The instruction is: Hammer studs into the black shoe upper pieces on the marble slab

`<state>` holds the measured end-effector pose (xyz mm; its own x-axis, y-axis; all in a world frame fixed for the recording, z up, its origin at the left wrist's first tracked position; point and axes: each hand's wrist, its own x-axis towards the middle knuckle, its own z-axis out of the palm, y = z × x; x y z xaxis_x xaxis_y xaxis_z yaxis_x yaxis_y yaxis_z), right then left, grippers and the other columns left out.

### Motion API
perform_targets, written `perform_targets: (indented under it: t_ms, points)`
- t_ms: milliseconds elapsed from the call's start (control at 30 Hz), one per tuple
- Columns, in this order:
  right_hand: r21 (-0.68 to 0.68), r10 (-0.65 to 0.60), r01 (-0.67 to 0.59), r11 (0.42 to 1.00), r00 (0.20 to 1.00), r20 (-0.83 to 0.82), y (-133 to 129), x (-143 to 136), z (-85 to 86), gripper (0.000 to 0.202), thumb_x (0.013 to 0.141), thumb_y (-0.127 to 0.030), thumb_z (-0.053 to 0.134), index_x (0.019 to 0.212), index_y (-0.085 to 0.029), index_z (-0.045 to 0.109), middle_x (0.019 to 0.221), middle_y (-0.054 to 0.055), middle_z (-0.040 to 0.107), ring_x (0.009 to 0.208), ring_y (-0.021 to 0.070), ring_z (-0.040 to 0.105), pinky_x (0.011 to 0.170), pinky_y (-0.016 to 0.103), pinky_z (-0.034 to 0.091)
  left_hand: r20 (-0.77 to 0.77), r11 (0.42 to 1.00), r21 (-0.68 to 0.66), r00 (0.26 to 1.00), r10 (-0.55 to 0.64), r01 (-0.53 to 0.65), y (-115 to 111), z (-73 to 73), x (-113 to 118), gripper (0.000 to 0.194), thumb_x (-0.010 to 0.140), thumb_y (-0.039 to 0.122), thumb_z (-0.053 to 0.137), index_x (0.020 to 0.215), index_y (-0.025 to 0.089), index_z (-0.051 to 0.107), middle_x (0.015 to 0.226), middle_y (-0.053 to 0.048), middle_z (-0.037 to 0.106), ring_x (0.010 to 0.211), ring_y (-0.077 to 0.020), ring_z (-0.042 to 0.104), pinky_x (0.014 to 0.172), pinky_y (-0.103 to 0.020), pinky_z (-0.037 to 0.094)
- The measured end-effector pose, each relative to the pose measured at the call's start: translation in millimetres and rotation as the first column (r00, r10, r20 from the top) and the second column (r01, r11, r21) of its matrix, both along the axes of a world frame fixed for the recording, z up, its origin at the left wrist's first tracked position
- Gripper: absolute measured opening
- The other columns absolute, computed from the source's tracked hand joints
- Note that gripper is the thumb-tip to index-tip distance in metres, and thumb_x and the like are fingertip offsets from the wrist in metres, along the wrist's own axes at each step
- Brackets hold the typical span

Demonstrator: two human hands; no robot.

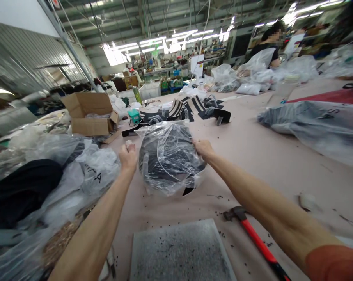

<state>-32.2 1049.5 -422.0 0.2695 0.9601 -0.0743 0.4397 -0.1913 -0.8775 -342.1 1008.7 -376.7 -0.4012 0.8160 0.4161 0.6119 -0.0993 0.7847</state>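
A clear plastic bag (170,156) with dark pieces inside lies on the pinkish table, in the middle of the view. My right hand (203,149) grips the bag's upper right edge, its fingers closed on the plastic. Just left of the bag, apart from it, my left hand (128,155) is raised with its fingers curled together around a small whitish bit that I cannot make out. Beyond the bag lie black-and-white striped pieces (176,109) and a black curved strip (222,116).
Nearer me are a grey metal plate (179,249) and a hammer with a red handle (258,240). An open cardboard box (90,113) and plastic bags (97,168) crowd the left. At the right lies a large bag (311,121); a person (262,48) is beyond.
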Motion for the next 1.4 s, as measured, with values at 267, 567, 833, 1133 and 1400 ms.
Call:
perform_targets:
  t_ms: [267, 567, 833, 1133, 1400]
  points:
    - [0.229, 0.349, -0.394, 0.89, 0.912, 0.213, -32, -11, 1.6, 0.032, 0.094, -0.044, 0.051, 0.102, -0.022, 0.072, 0.118, 0.008, 0.069, 0.117, 0.0214, 0.059, 0.107, 0.035, 0.041, -0.25, 0.933, -0.275, 0.919, -0.303, 0.233, -5, 1.4, 45, 0.014, 0.092, 0.024, 0.052, 0.087, 0.018, 0.063, 0.092, -0.009, 0.07, 0.089, -0.0252, 0.062, 0.082, -0.033, 0.045]
    - [0.217, 0.417, -0.491, 0.844, 0.854, 0.312, -76, -14, -1.1, 0.051, 0.093, -0.045, 0.053, 0.135, -0.018, 0.058, 0.139, 0.012, 0.058, 0.132, 0.0257, 0.048, 0.115, 0.04, 0.034, -0.143, 0.895, -0.268, 0.904, -0.403, 0.357, -14, -13.3, 42, 0.016, 0.092, 0.027, 0.052, 0.087, 0.019, 0.066, 0.09, -0.005, 0.07, 0.089, -0.024, 0.062, 0.082, -0.031, 0.044]
    - [0.461, 0.09, -0.17, 0.871, 0.978, 0.19, -127, -1, 18.2, 0.046, 0.091, -0.042, 0.049, 0.126, -0.014, 0.059, 0.129, 0.016, 0.061, 0.123, 0.0279, 0.053, 0.11, 0.043, 0.038, -0.015, 0.99, 0.104, 0.995, -0.1, 0.101, -77, 25.8, 62, 0.025, 0.097, 0.035, 0.048, 0.098, 0.016, 0.064, 0.096, -0.008, 0.069, 0.092, -0.0237, 0.063, 0.084, -0.032, 0.047]
    - [-0.154, 0.075, -0.164, 0.974, 0.882, -0.466, -193, -4, -45.1, 0.031, 0.067, -0.039, 0.065, 0.087, -0.016, 0.066, 0.085, 0.01, 0.072, 0.085, 0.0292, 0.068, 0.075, 0.04, 0.055, 0.099, 0.929, -0.217, 0.953, -0.285, 0.3, -115, -15.0, 74, 0.028, 0.091, 0.038, 0.05, 0.087, 0.016, 0.067, 0.09, -0.01, 0.072, 0.087, -0.0249, 0.064, 0.083, -0.035, 0.049]
    - [-0.115, 0.237, -0.45, 0.885, 0.652, -0.72, -235, 26, -22.4, 0.04, 0.055, -0.034, 0.076, 0.089, -0.016, 0.067, 0.08, 0.003, 0.073, 0.07, 0.0205, 0.066, 0.071, 0.034, 0.054, -0.069, 0.922, -0.189, 0.932, -0.357, 0.339, -116, 16.6, 49, 0.028, 0.091, 0.042, 0.055, 0.08, 0.018, 0.063, 0.081, -0.009, 0.068, 0.084, -0.0252, 0.064, 0.083, -0.035, 0.049]
